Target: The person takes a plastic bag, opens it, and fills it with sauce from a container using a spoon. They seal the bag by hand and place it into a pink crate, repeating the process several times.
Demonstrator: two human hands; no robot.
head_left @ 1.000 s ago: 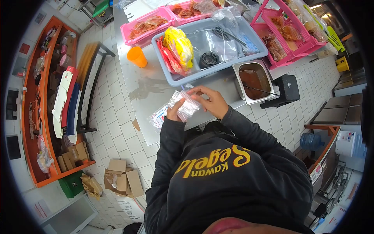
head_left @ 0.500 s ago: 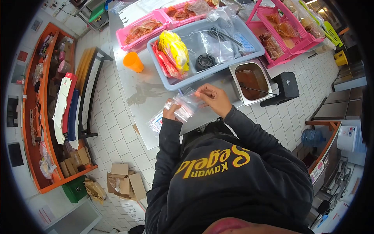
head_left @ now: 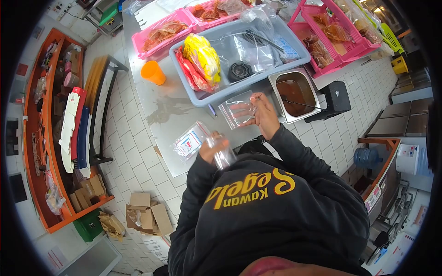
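Note:
My right hand is closed on a clear zip bag, pinching its edge over the steel table. The bag hangs flat, and some fingers show through it. Close to my body, my left hand is closed around a bundle of clear plastic bags, blurred by motion. Beside that hand on the table lies a clear pack with a blue and red printed label. A pen rests between the two hands, near the grey tub.
The grey tub holds yellow and red packets, a black coil and clear bags. A steel pan of brown sauce stands at the right. An orange cup stands at the left; pink baskets with filled bags line the back.
My hands have moved apart. The right one has drawn a single zip bag away to the right, while the left one has come down towards my body with the bundle, uncovering the labelled pack.

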